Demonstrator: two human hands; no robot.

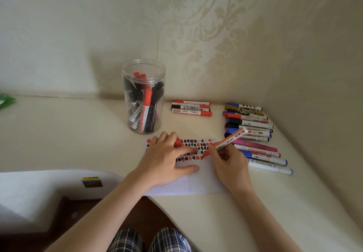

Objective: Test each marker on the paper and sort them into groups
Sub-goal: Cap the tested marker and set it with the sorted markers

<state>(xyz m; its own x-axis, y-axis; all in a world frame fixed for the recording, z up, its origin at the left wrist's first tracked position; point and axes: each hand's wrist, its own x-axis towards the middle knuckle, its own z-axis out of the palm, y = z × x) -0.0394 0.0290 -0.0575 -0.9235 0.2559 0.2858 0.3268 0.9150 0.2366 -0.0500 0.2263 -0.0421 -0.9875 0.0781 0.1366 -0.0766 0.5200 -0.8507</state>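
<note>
The step in hand looks like the testing one: a red marker is being tried on the paper, with many markers already laid out in groups and more waiting in a jar.

Nearest, the paper [198,183] lies flat on the counter [255,212], its near half blank and its far half filled with rows of small red and black test marks. The left hand [167,161] lies on the paper with its fingers stretched out flat, pressing the sheet down; a red cap [178,142] is tucked between its fingers at the far side. Just right of it, the right hand [229,163] pinches the red marker [231,138] in a writing grip, thumb and fingers curled round the barrel, the tip down at the right end of the rows of marks and the barrel slanting up and away to the right.

The next move, as I judge it, calls for reading the fresh mark, pushing the cap back on, and laying the marker with the fitting group, without smearing wet ink under the left hand.

To the right of the right hand, a large group of markers [253,133] in mixed colours lies side by side, running from near to far along the counter's right edge. Farther off, beyond the paper, a small group of three markers [191,108] lies in a neat stack. Left of that stands a clear jar [144,96] holding red and black markers upright, apparently untested.
</note>
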